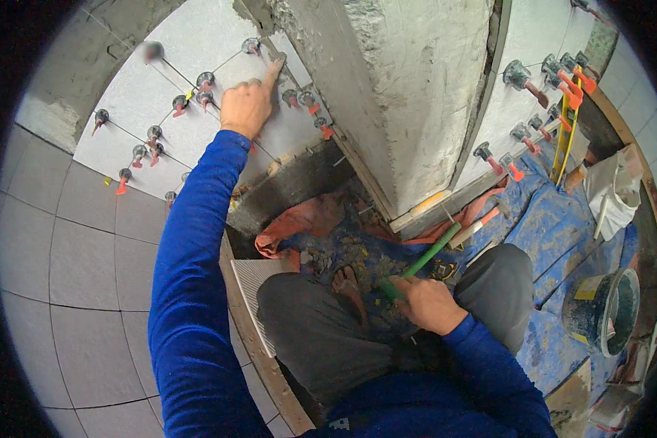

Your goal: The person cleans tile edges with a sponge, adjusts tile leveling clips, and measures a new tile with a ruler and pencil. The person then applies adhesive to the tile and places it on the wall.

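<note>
My left hand reaches up to the pale wall tiles. Its index finger is stretched out and touches the tile near its upper edge, the other fingers are curled, and nothing is held. Around it, several tile levelling clips with dark round caps and red ends stick out along the joints. Between my knees, my right hand is closed round a green-handled tool. The handle points up to the right; what is at its far end I cannot make out. Close to that end lies a pale stick with an orange tip.
A concrete column stands in front of me. More clips and a yellow spirit level are on the right. A dirty blue tarp, a black bucket and a white bag are at right. Grey tiles extend left.
</note>
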Tool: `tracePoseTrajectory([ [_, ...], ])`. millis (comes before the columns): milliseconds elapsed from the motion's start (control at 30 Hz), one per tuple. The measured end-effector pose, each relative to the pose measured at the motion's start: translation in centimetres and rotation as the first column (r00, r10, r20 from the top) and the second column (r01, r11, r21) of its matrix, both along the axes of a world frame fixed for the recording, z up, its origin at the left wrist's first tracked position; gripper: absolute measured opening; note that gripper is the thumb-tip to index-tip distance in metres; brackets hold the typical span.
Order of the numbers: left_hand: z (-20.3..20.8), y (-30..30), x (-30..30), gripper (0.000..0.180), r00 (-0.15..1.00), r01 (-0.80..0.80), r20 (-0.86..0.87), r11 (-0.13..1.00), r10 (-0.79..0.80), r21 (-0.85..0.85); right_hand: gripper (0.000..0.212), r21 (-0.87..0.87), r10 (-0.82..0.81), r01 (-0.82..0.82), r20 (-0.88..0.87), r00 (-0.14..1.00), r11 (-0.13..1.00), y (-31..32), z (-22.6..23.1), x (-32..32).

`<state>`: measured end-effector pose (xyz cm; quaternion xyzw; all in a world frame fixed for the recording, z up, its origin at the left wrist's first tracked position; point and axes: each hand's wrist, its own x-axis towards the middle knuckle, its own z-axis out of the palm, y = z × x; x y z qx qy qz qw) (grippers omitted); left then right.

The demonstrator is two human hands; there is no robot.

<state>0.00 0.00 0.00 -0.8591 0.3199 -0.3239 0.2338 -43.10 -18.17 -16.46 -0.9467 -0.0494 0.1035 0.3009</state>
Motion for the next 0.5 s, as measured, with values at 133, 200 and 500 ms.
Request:
tracePoseTrajectory([
  [133, 0.0, -0.5, -1.2, 0.078, 0.998, 0.019, -0.058, 0.998, -0.015, 0.068, 0.053, -0.045, 0.013, -0.012, 0.017, 1.0, 0.999, -0.7, -0.2, -0.5],
  [200, 0.2, -0.2, -1.5, 0.074, 0.993, 0.027, -0.114, 0.995, -0.016, 0.096, 0.052, -0.05, 0.02, -0.018, 0.034, 0.999, 0.999, -0.2, -0.5, -0.4],
  [500, -9.3, -0.9, -5.8, 0.033, 0.942, 0.327, 0.168, 0.671, -0.291, -0.666, 0.051, 0.069, -0.113, 0.104, 0.148, 0.983, 0.992, -0.7, 0.2, -0.8],
])
